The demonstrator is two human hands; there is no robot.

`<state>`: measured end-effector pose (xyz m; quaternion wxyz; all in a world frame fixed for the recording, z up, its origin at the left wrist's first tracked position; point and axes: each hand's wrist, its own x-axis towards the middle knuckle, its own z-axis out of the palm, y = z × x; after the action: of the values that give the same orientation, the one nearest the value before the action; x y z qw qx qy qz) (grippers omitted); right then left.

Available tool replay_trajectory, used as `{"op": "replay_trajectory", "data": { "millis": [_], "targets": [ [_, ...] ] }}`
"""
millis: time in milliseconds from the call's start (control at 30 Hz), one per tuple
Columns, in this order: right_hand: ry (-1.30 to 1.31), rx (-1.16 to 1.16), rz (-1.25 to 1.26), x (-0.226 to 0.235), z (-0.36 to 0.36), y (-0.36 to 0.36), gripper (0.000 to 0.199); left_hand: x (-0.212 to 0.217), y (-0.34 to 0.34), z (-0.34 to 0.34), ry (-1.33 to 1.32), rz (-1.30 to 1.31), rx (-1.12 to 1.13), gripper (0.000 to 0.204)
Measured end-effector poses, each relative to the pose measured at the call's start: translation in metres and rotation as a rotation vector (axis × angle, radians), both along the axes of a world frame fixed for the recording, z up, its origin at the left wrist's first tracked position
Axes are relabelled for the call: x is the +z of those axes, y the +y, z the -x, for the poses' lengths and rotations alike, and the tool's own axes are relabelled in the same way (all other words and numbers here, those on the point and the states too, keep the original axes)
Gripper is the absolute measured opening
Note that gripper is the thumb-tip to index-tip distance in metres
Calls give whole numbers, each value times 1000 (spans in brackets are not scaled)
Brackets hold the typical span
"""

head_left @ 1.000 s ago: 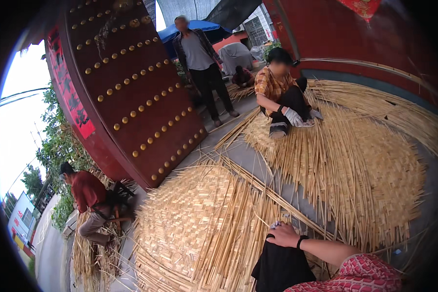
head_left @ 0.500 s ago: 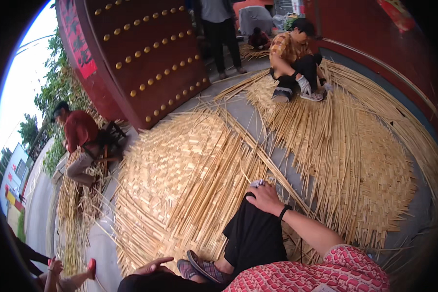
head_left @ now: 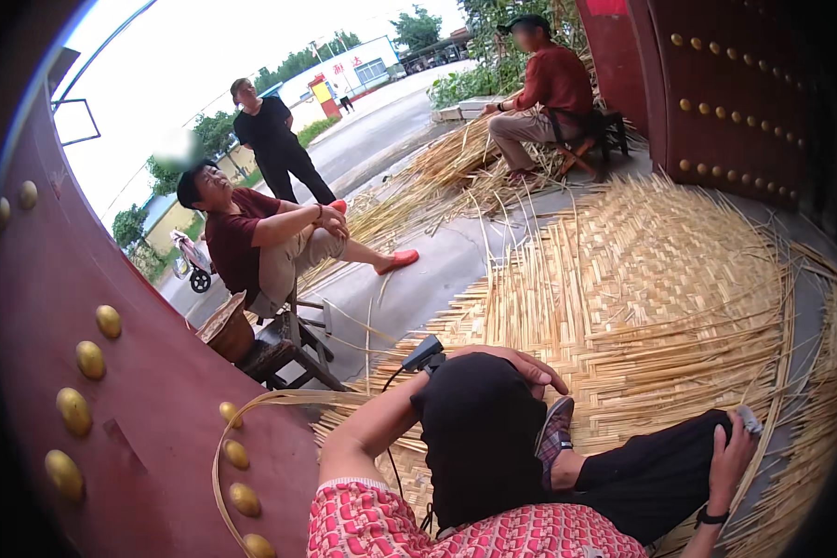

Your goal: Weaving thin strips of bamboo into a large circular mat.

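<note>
My left hand (head_left: 533, 369) rests over my bent left knee in black trousers (head_left: 479, 428), fingers stretched out, holding nothing visible. A small black device (head_left: 423, 354) sits at my left wrist with a cable hanging from it. My right hand (head_left: 733, 456) lies on my right knee, its fingers laid over the cloth; grey wrapping (head_left: 750, 420) covers some fingertips. A black band (head_left: 711, 516) circles that wrist. Beyond my knees spreads a large woven mat (head_left: 670, 260) of pale split strips, with loose strip ends along its edges. Neither hand touches it.
A person in dark red (head_left: 242, 232) sits at left on a wooden stool (head_left: 293, 344), beside a basket (head_left: 228, 325). Another person (head_left: 558, 84) sits by a strip pile (head_left: 446, 177); one in black (head_left: 274, 139) stands behind. Studded red doors (head_left: 149, 372) flank the scene.
My view has swung to the left, bringing the seated person, the road and the left door into sight. The person working on the right-hand mat has left the picture. Both hands stay on my knees.
</note>
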<state>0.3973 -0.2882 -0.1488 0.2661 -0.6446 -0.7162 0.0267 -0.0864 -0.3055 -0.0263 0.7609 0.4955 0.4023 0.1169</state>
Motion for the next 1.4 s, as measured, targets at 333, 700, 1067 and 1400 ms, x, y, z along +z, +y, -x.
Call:
{"op": "replay_trajectory", "data": {
  "millis": [333, 700, 1067, 1400],
  "targets": [
    [230, 112, -108, -29, -9, 5, 40, 7, 12, -2, -14, 3, 48, 43],
    [372, 63, -69, -38, -3, -14, 41, 11, -12, -9, -30, -32, 132, 38],
    [183, -357, 64, -142, -21, -114, 54, 12, -5, -11, 8, 33, 114, 63],
    [205, -792, 260, -213, -40, -205, 49, 30, 21, -25, 190, 175, 0, 57]
  ]
}}
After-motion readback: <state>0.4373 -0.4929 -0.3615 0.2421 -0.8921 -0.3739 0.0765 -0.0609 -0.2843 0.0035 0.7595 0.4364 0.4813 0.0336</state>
